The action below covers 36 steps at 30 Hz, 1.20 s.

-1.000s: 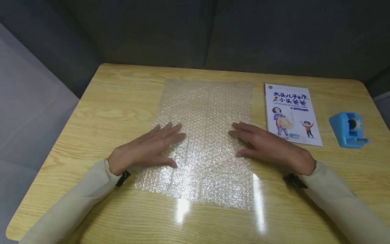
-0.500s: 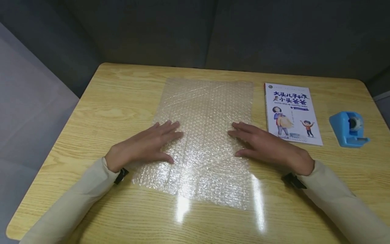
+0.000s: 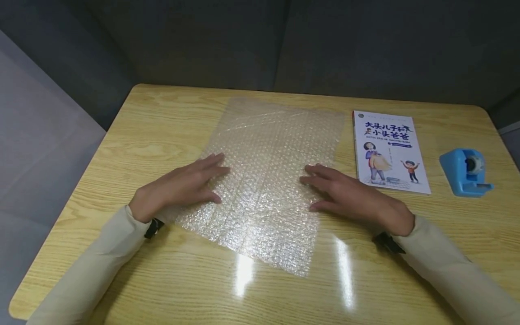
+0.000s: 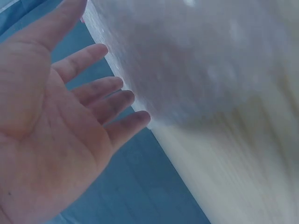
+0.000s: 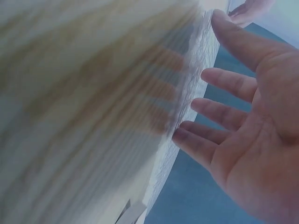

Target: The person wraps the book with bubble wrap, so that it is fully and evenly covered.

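Observation:
A clear sheet of bubble wrap (image 3: 268,149) lies flat on the wooden table, turned a little clockwise in the head view. My left hand (image 3: 183,185) rests on its left side with fingers spread and nearly straight. On its right side lies my right hand (image 3: 349,194), fingers spread toward the middle. Nothing is gripped by either. In the left wrist view the fingertips of the left hand (image 4: 93,98) are right at the bubble wrap (image 4: 177,60). The right wrist view has the fingertips of the right hand (image 5: 247,116) close to the sheet's surface.
A white picture book (image 3: 390,153) with Chinese lettering lies right of the bubble wrap. Farther right stands a blue tape dispenser (image 3: 463,174) with a roll in it. The wooden table (image 3: 134,135) has rounded corners, and a dark partition (image 3: 325,49) rises behind it.
The bubble wrap has turned clockwise, its near edge swinging left and its far edge right. My left hand slid left and slightly away from me; the right hand shifted slightly left.

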Available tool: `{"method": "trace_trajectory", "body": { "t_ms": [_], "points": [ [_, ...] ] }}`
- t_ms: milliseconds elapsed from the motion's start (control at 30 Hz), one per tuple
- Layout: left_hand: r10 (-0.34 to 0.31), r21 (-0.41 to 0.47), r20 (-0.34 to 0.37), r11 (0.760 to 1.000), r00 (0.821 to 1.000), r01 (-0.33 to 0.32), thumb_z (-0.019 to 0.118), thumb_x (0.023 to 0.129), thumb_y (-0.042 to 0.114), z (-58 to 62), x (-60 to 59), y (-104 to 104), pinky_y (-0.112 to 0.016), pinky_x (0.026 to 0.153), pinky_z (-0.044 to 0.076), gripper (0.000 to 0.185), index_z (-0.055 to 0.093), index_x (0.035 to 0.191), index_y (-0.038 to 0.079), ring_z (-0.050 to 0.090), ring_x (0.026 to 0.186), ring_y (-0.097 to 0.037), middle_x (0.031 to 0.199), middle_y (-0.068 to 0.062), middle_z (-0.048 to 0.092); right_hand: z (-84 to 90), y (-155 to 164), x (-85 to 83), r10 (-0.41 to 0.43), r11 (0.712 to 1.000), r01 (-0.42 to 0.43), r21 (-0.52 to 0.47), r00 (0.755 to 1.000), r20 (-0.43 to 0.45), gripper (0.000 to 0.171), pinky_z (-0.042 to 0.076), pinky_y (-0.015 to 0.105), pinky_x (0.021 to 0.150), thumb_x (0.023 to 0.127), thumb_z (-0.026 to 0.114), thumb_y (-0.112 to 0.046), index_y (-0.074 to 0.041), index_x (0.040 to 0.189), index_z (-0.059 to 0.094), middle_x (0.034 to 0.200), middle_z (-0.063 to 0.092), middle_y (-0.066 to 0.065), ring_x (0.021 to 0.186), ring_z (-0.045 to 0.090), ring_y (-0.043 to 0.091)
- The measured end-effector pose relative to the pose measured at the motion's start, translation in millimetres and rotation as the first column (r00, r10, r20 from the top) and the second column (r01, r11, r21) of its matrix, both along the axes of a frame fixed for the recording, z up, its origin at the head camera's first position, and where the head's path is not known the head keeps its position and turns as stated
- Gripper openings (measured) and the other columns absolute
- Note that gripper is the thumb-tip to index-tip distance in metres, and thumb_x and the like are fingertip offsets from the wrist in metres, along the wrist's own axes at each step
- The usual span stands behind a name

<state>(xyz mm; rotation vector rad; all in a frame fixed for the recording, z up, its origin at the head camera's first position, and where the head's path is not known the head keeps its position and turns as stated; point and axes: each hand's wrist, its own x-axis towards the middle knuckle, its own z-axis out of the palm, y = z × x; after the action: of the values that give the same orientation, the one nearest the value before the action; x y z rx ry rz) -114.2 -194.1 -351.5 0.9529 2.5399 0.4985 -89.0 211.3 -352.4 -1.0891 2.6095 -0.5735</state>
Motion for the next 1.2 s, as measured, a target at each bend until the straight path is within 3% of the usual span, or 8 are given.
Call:
{"method": "trace_trajectory", "body": {
  "t_ms": [467, 1200],
  "points": [
    [0.043, -0.007, 0.009, 0.999, 0.999, -0.043, 0.075, 0.097, 0.032, 2.2, -6.1, -12, -0.058, 0.121, 0.029, 0.069, 0.048, 0.155, 0.005, 0.022, 0.155, -0.040, 0.169, -0.021, 0.023, -0.9, -17, 7.2, -0.002, 1.000, 0.003, 0.007, 0.994, -0.107, 0.064, 0.043, 0.060, 0.111, 0.093, 0.079, -0.032, 0.001, 0.144, 0.058, 0.151, 0.049, 0.028, 0.139, 0.047, 0.047],
    [0.043, 0.016, -0.008, 0.999, 0.999, -0.043, 0.075, 0.097, 0.020, 3.0, -13.7, -29, -0.059, 0.119, 0.032, 0.062, 0.052, 0.150, 0.000, 0.028, 0.152, -0.042, 0.165, -0.025, 0.030, -2.5, -37, 19.7, 0.014, 0.999, -0.007, 0.043, 0.986, -0.165, 0.064, 0.040, 0.061, 0.114, 0.094, 0.077, -0.034, 0.001, 0.144, 0.058, 0.147, 0.053, 0.029, 0.135, 0.050, 0.049]
  ]
}}
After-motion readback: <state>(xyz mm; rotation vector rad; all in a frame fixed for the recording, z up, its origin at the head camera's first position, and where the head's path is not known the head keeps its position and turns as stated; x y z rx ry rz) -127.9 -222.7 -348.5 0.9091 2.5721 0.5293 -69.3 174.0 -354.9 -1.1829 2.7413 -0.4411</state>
